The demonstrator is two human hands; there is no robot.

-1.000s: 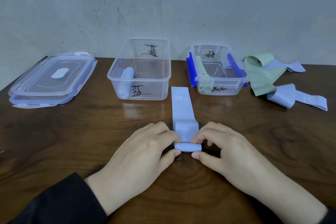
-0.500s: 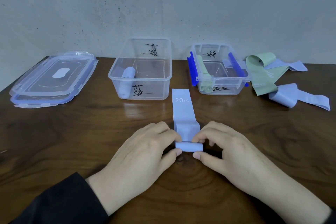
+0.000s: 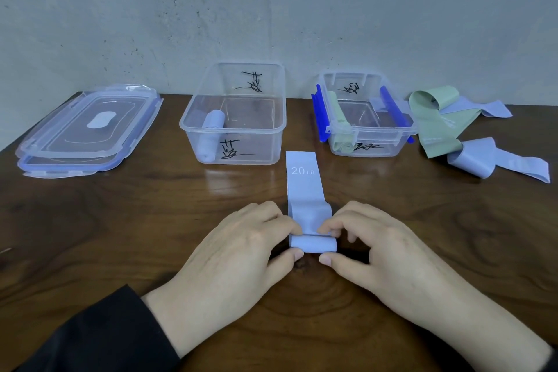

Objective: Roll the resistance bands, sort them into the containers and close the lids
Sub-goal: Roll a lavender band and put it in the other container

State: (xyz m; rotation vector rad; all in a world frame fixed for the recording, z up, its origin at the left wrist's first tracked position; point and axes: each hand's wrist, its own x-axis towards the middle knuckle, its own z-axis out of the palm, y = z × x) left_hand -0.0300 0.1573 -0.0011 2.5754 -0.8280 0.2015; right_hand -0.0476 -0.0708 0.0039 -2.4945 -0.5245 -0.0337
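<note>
Where both hands [image 3: 305, 254] pinch, blue band [image 3: 312, 243].

— Where are your hands?
— Your left hand [image 3: 238, 254] and right hand [image 3: 380, 254] sit side by side near the table's front edge, palms down.
— And the fingers?
— Curled, thumbs and fingertips pinching inward.

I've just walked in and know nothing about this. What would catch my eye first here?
Front and centre, a left hand and a right hand pinch the rolled end of a pale blue band marked 20 LB. Behind it stand two open clear containers, each holding a rolled band, with lids stacked far left.
</note>
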